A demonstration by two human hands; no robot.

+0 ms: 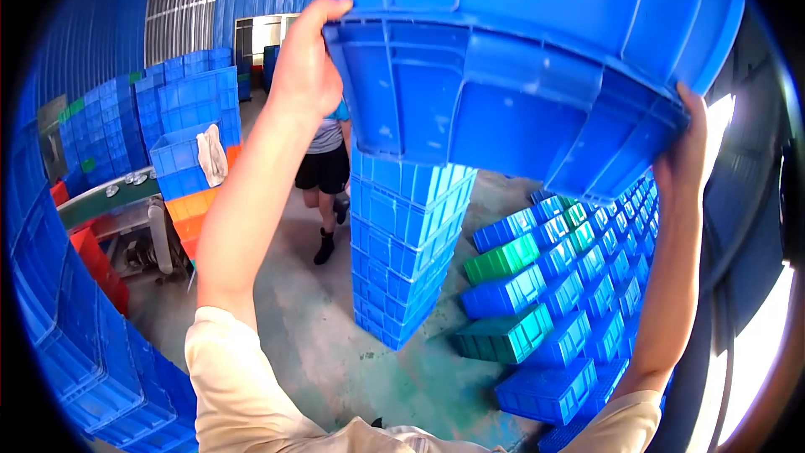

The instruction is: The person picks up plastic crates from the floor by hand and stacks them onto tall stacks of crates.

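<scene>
A large blue plastic crate [520,109] is held up high before me, its side and underside facing my view. My left hand [312,59] grips its left end, with the thumb on the outer wall and the fingers behind the edge. At the right end my right hand [689,138] is closed on the crate, its fingers partly hidden. Below and behind the raised crate stands a tall stack of blue crates [402,235]; the top of that stack is hidden by the crate.
On the right are many rows of blue and green crates [507,331]. A person [323,155] stands behind the tall stack. Crate stacks [197,105] and a green-topped bench [109,201] are on the left, with more blue crates [101,361] curving along the near left edge.
</scene>
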